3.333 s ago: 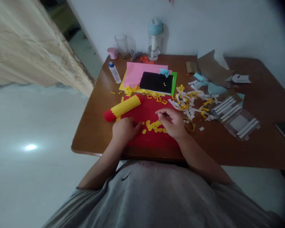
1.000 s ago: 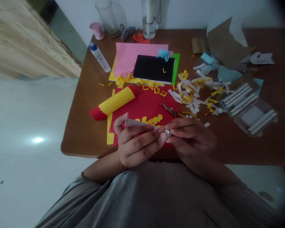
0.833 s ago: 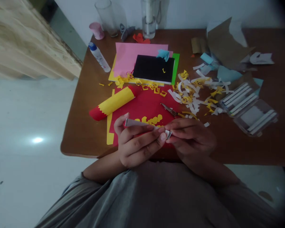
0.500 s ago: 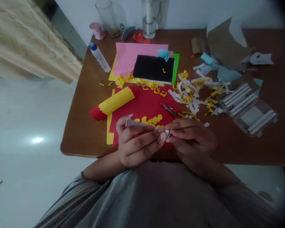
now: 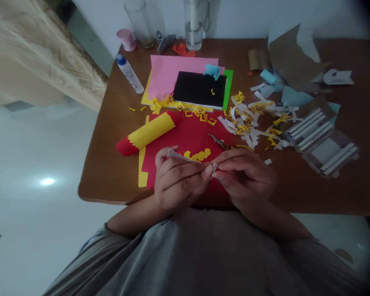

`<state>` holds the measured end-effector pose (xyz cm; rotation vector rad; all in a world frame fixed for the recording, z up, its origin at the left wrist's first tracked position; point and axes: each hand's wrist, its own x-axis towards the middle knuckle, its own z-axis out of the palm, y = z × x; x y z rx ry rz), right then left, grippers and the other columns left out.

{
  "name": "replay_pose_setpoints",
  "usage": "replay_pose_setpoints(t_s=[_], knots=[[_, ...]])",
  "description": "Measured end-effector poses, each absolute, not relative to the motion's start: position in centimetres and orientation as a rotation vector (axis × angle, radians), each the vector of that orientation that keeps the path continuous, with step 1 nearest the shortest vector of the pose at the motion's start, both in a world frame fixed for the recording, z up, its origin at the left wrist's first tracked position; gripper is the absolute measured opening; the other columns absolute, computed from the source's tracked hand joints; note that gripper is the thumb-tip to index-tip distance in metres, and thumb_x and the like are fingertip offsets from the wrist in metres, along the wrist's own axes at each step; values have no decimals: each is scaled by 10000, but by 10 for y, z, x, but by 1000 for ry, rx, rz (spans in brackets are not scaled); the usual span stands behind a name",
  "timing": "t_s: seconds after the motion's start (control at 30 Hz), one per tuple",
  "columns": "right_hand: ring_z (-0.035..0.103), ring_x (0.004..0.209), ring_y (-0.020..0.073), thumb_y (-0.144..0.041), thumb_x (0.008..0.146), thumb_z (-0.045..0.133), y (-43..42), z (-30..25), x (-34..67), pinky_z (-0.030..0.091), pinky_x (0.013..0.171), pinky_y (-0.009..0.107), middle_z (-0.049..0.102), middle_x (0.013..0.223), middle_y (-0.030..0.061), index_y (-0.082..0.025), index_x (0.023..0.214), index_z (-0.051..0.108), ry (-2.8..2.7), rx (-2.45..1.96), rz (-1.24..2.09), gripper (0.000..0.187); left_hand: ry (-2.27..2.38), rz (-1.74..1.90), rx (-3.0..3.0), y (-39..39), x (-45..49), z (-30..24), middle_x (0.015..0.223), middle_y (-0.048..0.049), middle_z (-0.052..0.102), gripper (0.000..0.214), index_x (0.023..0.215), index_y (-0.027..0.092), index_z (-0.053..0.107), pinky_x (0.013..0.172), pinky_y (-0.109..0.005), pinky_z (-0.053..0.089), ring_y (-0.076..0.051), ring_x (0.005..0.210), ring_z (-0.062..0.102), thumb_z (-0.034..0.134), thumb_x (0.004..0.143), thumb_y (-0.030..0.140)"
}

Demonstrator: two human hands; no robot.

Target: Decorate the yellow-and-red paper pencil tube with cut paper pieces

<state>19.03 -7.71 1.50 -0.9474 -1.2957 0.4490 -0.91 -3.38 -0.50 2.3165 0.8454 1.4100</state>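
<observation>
My left hand (image 5: 180, 181) is closed around a narrow, whitish folded paper strip (image 5: 179, 156), whose left end sticks out past the forefinger. At the strip's right end, the fingertips of my right hand (image 5: 248, 170) pinch its small folded tip. Just beyond my hands, small yellow paper pieces (image 5: 200, 156) lie on a red paper sheet (image 5: 191, 131). Close to my right hand are scissors (image 5: 220, 142), their yellow handles partly hidden behind it. A red and yellow paper roll (image 5: 152, 131) rests to the left.
White and yellow paper scraps (image 5: 249, 117) are strewn right of centre, beside an open plastic case (image 5: 329, 144). A glue bottle (image 5: 129, 74) lies at the back left. Pink paper (image 5: 179, 63) and a black sheet (image 5: 200, 88) are stacked behind. Glasses (image 5: 193, 35) stand along the wall.
The paper strip has turned and tilted a little, its left end shifting slightly right. My right hand has moved slightly up and left, its fingers now closer around the strip's tip.
</observation>
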Motion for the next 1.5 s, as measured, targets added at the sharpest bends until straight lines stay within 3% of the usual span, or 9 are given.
replay_pose_setpoints(t_s=[0.1, 0.3, 0.43, 0.6, 0.87, 1.03, 1.2, 1.37, 1.5], knots=[[879, 869, 205, -119, 912, 972, -75, 16, 190, 736, 834, 356, 908, 949, -10, -298, 1014, 854, -1312, -962, 448, 237, 707, 1668, 2328, -29, -2, -6, 1047, 43, 911, 261, 1257, 325, 838, 1113, -487, 632, -153, 813, 808, 900, 1020, 233], [871, 851, 224, -206, 969, 924, -73, 14, 188, 761, 810, 390, 881, 919, 5, -302, 940, 790, -1277, -1019, 467, 167, 692, 1618, 2212, -23, 4, -8, 1123, -4, 916, 276, 1310, 288, 821, 1043, -429, 682, -163, 859, 835, 882, 1049, 221], [871, 843, 205, -183, 981, 910, -73, 10, 186, 759, 777, 349, 888, 946, 3, -296, 1000, 826, -1218, -1016, 479, 142, 681, 1605, 2210, -23, 3, -9, 1085, -16, 903, 232, 1272, 252, 826, 1061, -412, 688, -154, 872, 830, 893, 1051, 228], [893, 894, 222, -147, 962, 940, -74, 6, 190, 764, 823, 389, 930, 1017, -16, -355, 1123, 907, -1296, -1048, 382, 266, 700, 1643, 2207, -21, 6, -8, 1014, 4, 884, 143, 1208, 245, 813, 1015, -383, 706, -129, 817, 809, 875, 1084, 279], [896, 908, 236, -82, 964, 888, -71, 1, 197, 767, 838, 410, 933, 1036, -24, -385, 1217, 896, -1378, -1051, 253, 395, 652, 1578, 2242, -18, 9, -15, 1124, -48, 913, 288, 1285, 244, 823, 992, -376, 752, -178, 943, 881, 941, 1036, 329], [869, 1007, 262, -114, 968, 829, -65, 6, 203, 748, 968, 454, 898, 1070, 22, -337, 1161, 851, -1533, -1098, 171, 296, 760, 1476, 2193, -20, 12, -20, 1107, -45, 926, 184, 1170, 250, 847, 903, -273, 747, -170, 952, 904, 942, 1014, 230], [822, 918, 252, -153, 968, 800, -62, 8, 205, 732, 889, 437, 833, 1026, 36, -335, 1139, 824, -1625, -1124, 52, 251, 690, 1288, 2001, -20, 11, -22, 1048, -56, 937, 61, 1102, 223, 890, 856, -227, 707, -152, 893, 894, 884, 1044, 205], [839, 933, 236, -142, 994, 805, -61, 5, 202, 729, 918, 424, 874, 1045, 11, -330, 1134, 806, -1601, -1059, 229, 234, 766, 1041, 1610, -20, 12, -22, 906, -50, 914, 213, 1039, 215, 933, 734, -262, 684, -176, 764, 847, 882, 1072, 419], [835, 971, 218, -202, 1059, 792, -60, -1, 198, 714, 911, 378, 861, 1033, 20, -300, 1081, 802, -1439, -1124, 444, 101, 737, 890, 1368, -19, 12, -23, 939, -78, 914, 387, 1022, 204, 925, 840, -345, 738, -227, 861, 877, 859, 1077, 581]])
